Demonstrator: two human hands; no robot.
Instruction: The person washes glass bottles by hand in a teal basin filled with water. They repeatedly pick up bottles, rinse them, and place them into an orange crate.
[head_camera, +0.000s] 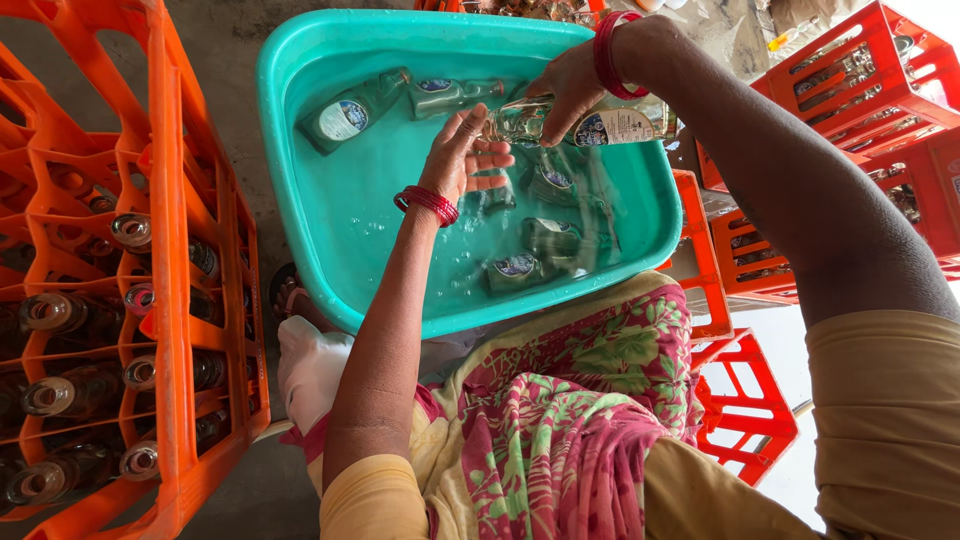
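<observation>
A clear glass bottle with a white label lies level above a teal plastic tub of water. My right hand grips the bottle around its shoulder. My left hand has its palm and spread fingers against the bottle's mouth. Red bangles ring both wrists. Several more labelled bottles lie sunk in the water, two at the far side and others near my lap.
Orange crates stacked on the left hold several bottles on their sides. Red crates with bottles stand at the right, and empty ones by my knee. A floral cloth covers my lap. A white cloth lies under the tub's rim.
</observation>
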